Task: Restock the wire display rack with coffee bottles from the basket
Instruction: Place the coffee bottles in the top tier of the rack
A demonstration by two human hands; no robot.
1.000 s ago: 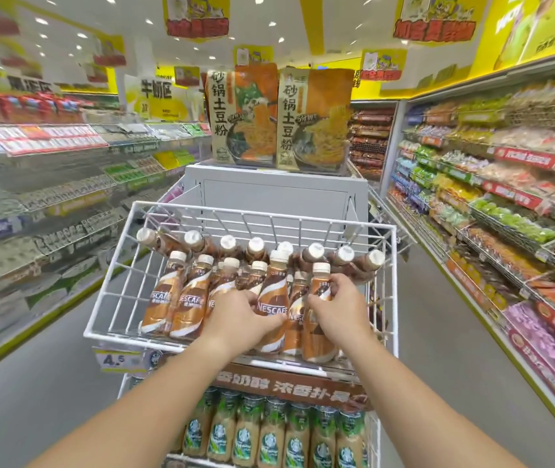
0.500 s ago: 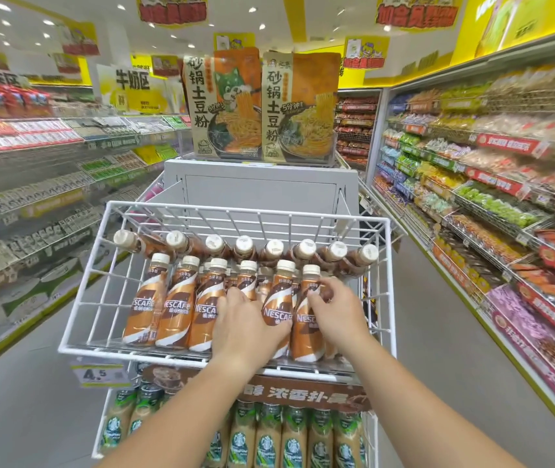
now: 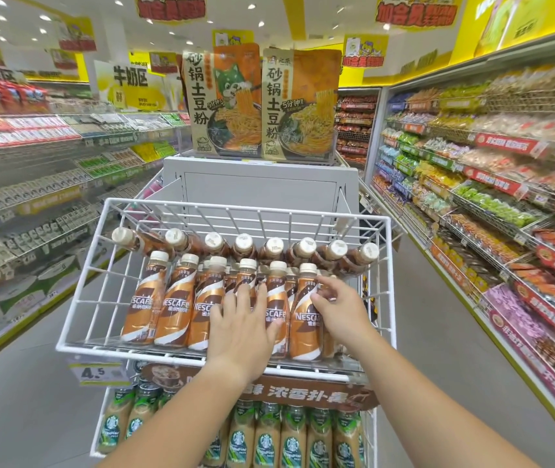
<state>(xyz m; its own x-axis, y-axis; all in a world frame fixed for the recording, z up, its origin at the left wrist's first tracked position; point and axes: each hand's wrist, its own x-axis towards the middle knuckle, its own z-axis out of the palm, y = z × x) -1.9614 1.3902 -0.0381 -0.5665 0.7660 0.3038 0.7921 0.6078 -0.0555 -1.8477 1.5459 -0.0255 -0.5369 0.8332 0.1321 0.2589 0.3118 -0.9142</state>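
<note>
Bottles (image 3: 171, 312) are standing in rows in the rack's (image 3: 77, 346) top tier. The left hand (image 3: 240, 327) is pressing flat-fingered on them; the right hand (image 3: 340, 312) is gripping the rightmost bottle (image 3: 329, 344).

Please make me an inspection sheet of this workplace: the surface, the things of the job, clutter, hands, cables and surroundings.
Surface: white wire rack tier, with bottles in its middle and right part.
Job's things: upright Nescafe bottles in front; lying bottles behind, caps toward the camera; the basket is not in view.
Clutter: nothing seen.
Hands: left hand rests with straight fingers on the upright row; right hand touches bottles at the row's right end, grip unclear.
Cables: nothing seen.
Surroundings: Starbucks bottles on the tier below; price tag reading 4.5; noodle packets above a grey stand; stocked shelves on both sides of the aisle.
</note>
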